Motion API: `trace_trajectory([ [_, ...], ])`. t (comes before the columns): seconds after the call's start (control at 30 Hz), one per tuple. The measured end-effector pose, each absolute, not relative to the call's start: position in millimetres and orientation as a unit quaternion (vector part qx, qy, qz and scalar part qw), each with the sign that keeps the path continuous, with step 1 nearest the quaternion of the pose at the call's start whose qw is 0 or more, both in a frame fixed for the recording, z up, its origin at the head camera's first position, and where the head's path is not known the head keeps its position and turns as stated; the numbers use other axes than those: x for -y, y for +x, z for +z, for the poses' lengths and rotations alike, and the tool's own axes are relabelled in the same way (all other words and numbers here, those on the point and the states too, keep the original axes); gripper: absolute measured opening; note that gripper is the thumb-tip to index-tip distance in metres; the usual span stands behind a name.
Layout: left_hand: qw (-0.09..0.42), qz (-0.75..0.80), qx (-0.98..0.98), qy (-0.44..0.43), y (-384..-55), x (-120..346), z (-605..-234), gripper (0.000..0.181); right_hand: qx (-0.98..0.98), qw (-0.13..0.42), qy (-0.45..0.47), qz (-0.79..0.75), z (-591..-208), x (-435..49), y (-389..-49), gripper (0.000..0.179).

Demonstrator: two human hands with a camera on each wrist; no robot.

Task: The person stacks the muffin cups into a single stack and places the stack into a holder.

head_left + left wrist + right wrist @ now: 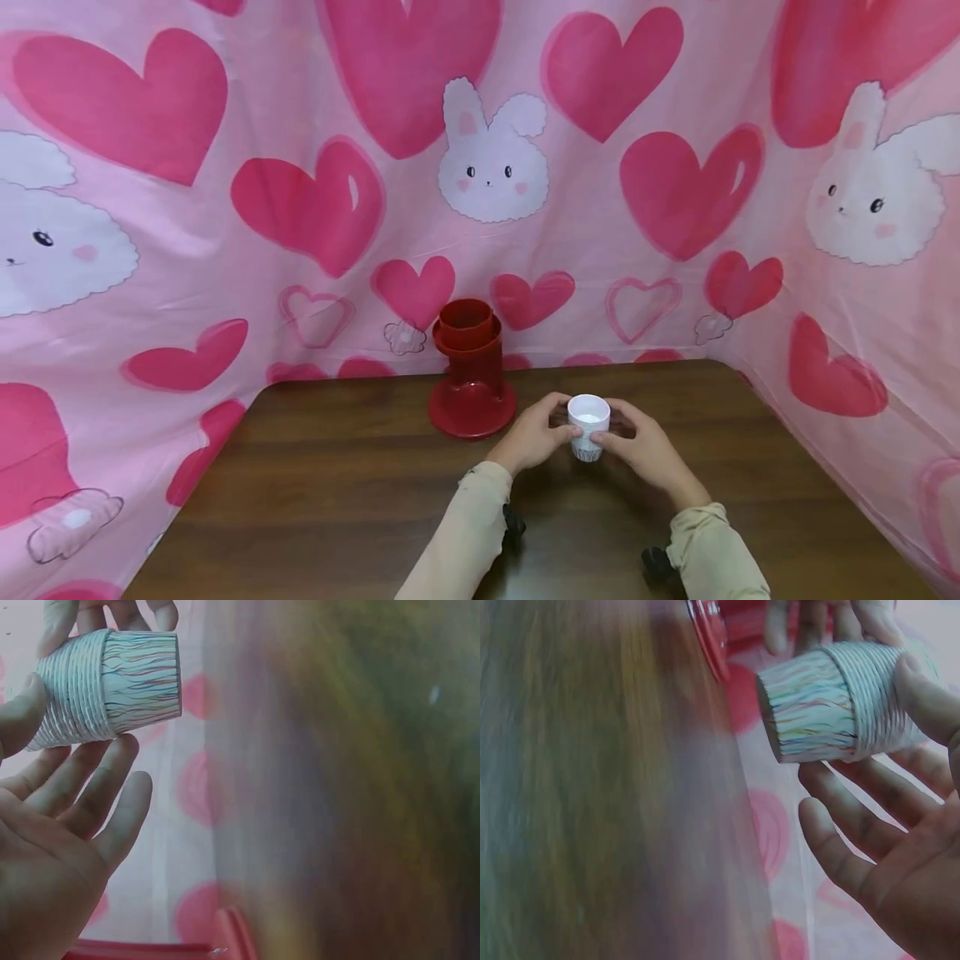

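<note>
A stack of nested white paper baking cups [587, 451] is held upright above the table, between both hands. Wavy coloured lines run over the lowest cup, and several rolled rims show in the left wrist view. My left hand [534, 437] grips the stack from the left, thumb near the front and fingers curved round its side. From the right, my right hand [647, 451] holds it the same way; in the right wrist view the lower fingers spread out below the paper cups [814, 709]. Looking into the top cup, I see a white inside.
A glossy red stand [472, 408] with a round base and an upright tube stands left of the hands, near the back edge. A red cup-like piece [467, 333] sits in its top. Pink heart-patterned cloth [592, 250] hangs behind the brown wooden table [337, 483].
</note>
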State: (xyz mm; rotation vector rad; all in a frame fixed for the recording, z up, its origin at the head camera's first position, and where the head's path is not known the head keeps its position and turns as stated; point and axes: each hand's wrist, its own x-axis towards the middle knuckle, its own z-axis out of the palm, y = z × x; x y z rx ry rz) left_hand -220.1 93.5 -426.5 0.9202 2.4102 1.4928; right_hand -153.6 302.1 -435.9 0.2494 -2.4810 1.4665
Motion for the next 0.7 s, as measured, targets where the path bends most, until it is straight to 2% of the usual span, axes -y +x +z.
trace_trajectory([
  [0.27, 0.052, 0.466, -0.827, 0.31, -224, -80, -400, 0.041, 0.844, 0.165, 0.091, 0.503, -417, -285, -162, 0.051],
  [0.53, 0.007, 0.442, -0.844, 0.303, -236, -62, -368, 0.045, 0.842, 0.178, 0.111, 0.496, -385, -265, -183, 0.054],
  [0.7, -0.003, 0.438, -0.849, 0.294, -246, -47, -348, 0.046, 0.84, 0.178, 0.126, 0.496, -366, -252, -199, 0.057],
])
